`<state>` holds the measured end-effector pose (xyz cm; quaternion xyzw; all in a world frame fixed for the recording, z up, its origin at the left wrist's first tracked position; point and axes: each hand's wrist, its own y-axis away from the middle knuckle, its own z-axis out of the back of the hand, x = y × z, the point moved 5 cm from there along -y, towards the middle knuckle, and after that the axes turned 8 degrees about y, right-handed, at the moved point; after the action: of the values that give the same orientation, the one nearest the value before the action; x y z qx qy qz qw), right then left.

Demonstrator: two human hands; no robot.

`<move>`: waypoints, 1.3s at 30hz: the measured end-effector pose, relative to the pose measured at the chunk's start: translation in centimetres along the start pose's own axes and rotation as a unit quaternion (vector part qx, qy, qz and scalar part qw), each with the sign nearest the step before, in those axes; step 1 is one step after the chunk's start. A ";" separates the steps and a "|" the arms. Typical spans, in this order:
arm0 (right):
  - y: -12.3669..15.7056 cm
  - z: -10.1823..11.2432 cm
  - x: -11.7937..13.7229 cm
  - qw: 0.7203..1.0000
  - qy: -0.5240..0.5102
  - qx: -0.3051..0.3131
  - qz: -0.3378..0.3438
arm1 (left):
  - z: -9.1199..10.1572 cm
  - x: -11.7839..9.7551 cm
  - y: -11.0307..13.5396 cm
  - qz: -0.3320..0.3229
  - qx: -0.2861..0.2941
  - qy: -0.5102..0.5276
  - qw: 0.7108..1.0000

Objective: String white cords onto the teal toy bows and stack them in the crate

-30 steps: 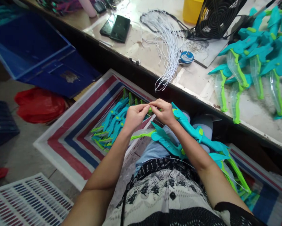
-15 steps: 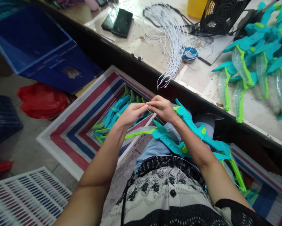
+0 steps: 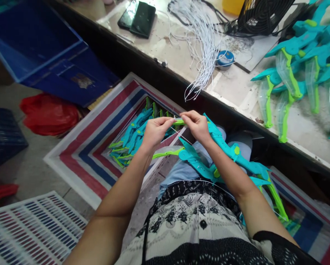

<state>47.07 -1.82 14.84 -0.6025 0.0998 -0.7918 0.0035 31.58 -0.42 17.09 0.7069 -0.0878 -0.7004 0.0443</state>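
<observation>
My left hand (image 3: 157,129) pinches a thin white string (image 3: 182,135) between thumb and forefinger, with a small white knot or loop standing up at the fingertips. My right hand (image 3: 197,124) is closed in a pinch just to the right, a small gap away, apparently on the same string; its fingertips are partly hidden. Across my lap lies a turquoise and lime-green jointed plastic piece (image 3: 199,162) with clear parts. A stretch of white string runs from it over my waist. Part of its turquoise body passes behind my right forearm.
A striped lined crate (image 3: 83,152) below holds several similar pieces. On the table (image 3: 165,42) lie a bundle of white strings (image 3: 200,48), a blue roll (image 3: 224,59), a phone (image 3: 143,19), a black fan (image 3: 260,14) and piled turquoise pieces (image 3: 316,55). A blue bin (image 3: 62,77) stands left.
My hands have drawn apart from touching fingertips, the right one moving slightly right. A knot or loop of string now shows at the left fingertips. The view has shifted slightly.
</observation>
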 end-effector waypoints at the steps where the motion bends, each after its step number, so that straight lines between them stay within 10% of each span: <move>1: 0.0 -0.1 0.5 0.999 0.021 0.008 0.038 | -0.1 -0.1 0.0 -0.009 0.005 -0.008 1.000; 11: -1.7 0.2 2.4 0.979 0.119 0.098 0.132 | -0.2 -1.0 -0.2 -0.027 0.077 -0.106 0.991; 21: -1.6 -0.5 -1.5 0.998 0.045 0.004 -0.046 | -0.2 -0.3 0.4 -0.010 0.057 -0.083 0.995; 28: 3.3 0.4 3.4 0.976 0.160 0.077 0.128 | -0.4 -0.2 0.2 -0.003 0.079 0.039 0.996; 32: 8.2 -0.7 2.2 0.908 0.316 0.228 0.157 | 2.3 0.5 4.2 -0.022 -0.002 0.010 1.000; 39: 10.4 -2.8 -2.2 0.869 0.394 0.283 0.096 | 3.7 7.7 15.9 0.033 0.261 -0.368 0.892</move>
<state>43.80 -11.27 10.33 -0.2013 -0.0778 -0.9536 0.2100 26.88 -17.19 12.38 0.3814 -0.3005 -0.8605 -0.1538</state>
